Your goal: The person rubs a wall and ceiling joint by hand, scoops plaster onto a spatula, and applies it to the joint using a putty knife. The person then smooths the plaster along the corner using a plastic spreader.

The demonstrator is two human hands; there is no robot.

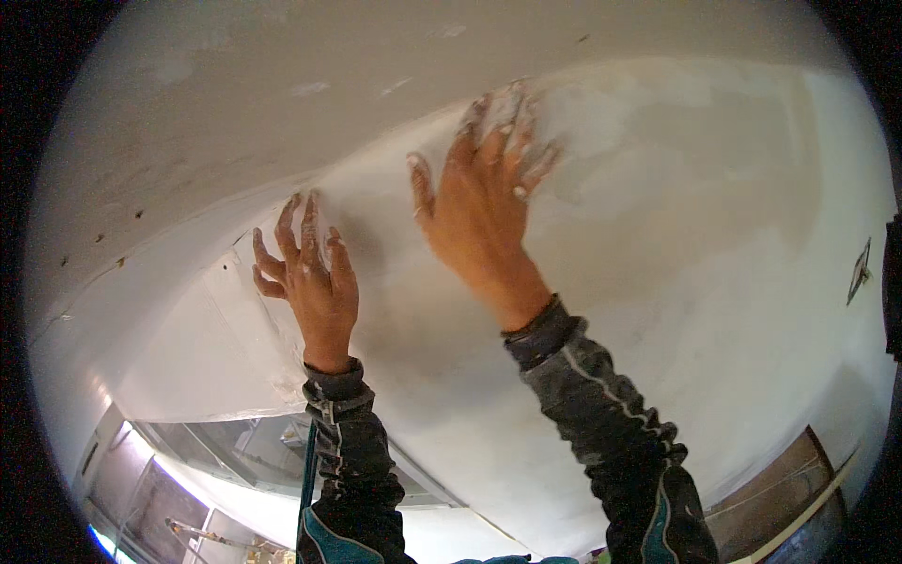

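Observation:
Both my arms reach up to a white plastered surface [658,216] overhead. My left hand [315,282] is flat against it with fingers spread, near the seam where the surface meets a greyer ceiling [235,103]. My right hand [484,202] is pressed higher up and to the right, fingers apart and dusted with white plaster. Neither hand holds anything. Both sleeves are dark and spattered with plaster.
A rough broken plaster edge [254,404] runs below my left hand, with an opening and window frames [235,451] beneath it. A small metal fitting [859,271] sticks to the wall at the far right. A brown panel [780,489] shows at the lower right.

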